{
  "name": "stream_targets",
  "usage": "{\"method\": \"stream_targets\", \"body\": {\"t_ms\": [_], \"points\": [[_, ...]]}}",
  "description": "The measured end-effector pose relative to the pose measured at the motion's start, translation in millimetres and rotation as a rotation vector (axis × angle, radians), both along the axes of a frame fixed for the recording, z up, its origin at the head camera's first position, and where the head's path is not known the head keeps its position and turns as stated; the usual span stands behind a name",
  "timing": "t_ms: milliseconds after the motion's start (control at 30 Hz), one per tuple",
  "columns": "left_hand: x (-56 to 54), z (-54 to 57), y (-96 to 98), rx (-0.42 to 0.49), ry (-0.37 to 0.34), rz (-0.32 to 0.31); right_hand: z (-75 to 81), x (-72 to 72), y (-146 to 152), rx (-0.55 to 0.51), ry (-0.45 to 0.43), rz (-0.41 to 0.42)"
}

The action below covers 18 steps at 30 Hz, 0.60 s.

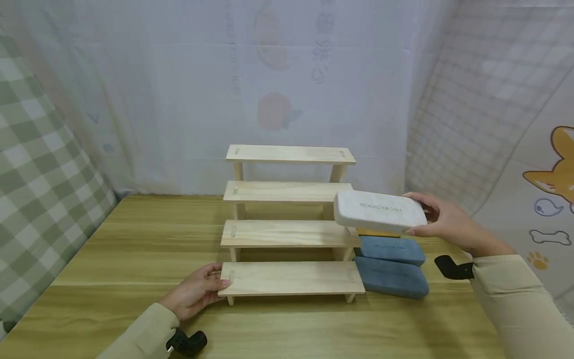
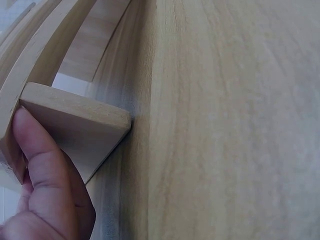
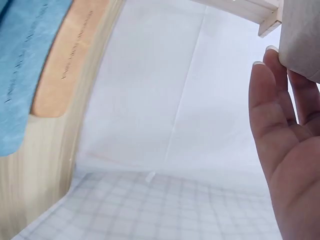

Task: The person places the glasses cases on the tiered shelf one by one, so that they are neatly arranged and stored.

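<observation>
A light wooden stepped rack (image 1: 291, 277) with several shelves stands on the table. My left hand (image 1: 197, 291) grips the left end of its lowest shelf; in the left wrist view the fingers (image 2: 42, 155) pinch the board beside its leg (image 2: 75, 112). My right hand (image 1: 441, 222) holds a white glasses case (image 1: 378, 212) with printed lettering by its right end, in the air right of the rack's middle shelves. In the right wrist view only a corner of the white case (image 3: 300, 42) shows at the fingertips.
Two blue cases (image 1: 392, 276) lie on the table (image 1: 112, 269) right of the rack. An orange case (image 3: 60, 85) lies beyond them, mostly hidden in the head view. A white cloth (image 1: 179, 99) hangs behind, with checked cloths at both sides.
</observation>
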<state>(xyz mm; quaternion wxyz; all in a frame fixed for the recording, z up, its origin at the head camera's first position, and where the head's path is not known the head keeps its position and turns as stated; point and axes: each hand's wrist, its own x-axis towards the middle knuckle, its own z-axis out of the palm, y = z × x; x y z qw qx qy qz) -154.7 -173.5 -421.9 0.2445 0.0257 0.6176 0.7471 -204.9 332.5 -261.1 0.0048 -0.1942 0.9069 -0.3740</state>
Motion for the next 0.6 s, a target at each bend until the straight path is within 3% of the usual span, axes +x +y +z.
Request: {"method": "stream_targets", "body": {"t_ms": [367, 600], "points": [[-0.1, 2.0, -0.1, 0.006, -0.006, 0.003, 28.2, -37.3, -37.0, -0.013, -0.03, 0.035], [0.3, -0.1, 0.8, 0.007, 0.001, -0.002, 39.8, -58.2, -56.2, -0.037, -0.057, -0.001]]}}
